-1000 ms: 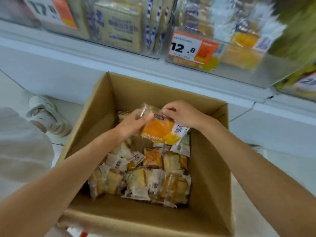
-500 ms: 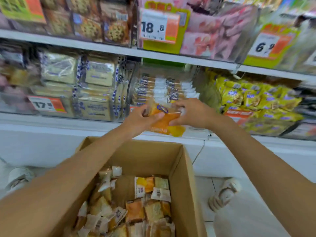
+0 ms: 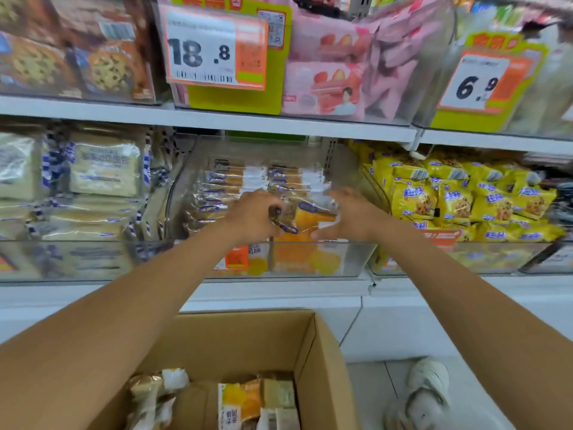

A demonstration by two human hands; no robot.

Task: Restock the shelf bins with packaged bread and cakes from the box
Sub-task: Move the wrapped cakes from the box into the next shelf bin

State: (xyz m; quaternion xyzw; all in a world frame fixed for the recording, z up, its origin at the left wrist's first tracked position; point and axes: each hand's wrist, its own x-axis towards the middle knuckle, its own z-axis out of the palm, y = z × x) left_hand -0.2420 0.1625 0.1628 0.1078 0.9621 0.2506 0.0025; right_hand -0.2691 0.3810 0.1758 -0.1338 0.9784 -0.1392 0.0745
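An orange cake packet (image 3: 305,217) in clear wrap sits at the front of the clear middle shelf bin (image 3: 350,259), on top of rows of like packets. My left hand (image 3: 252,217) grips its left end. My right hand (image 3: 345,214) rests at its right end with fingers spread. Below, the open cardboard box (image 3: 313,352) holds several wrapped cakes and bread pieces (image 3: 245,398).
Left bin holds pale bread packs (image 3: 102,169); right bin holds yellow cookie packets (image 3: 459,200). The upper shelf has pink packs (image 3: 328,82), cookie boxes and price tags 18.8 (image 3: 214,48) and 6.9. A white shoe (image 3: 424,392) stands on the floor right of the box.
Both hands lifted the orange packet out of the box and carried it up and forward into the middle bin. My right hand's fingers have spread off the packet's end.
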